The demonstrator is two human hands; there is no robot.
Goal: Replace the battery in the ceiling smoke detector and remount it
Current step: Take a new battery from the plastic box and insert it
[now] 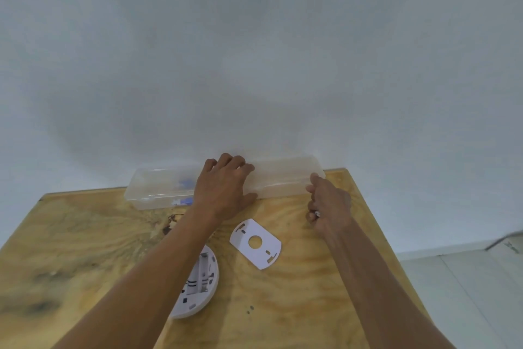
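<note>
My left hand (223, 190) lies flat on top of a clear plastic box (283, 178) at twelve o'clock on the plywood table (85, 235), fingers spread over the lid, clasping nothing. My right hand (329, 204), at two o'clock, touches the box's right end with fingers curled around something small and metallic; what it is, I cannot tell. The white mounting plate (256, 244) lies at centre. The smoke detector (199, 283) rests underside-up at seven o'clock, partly under my left forearm.
</note>
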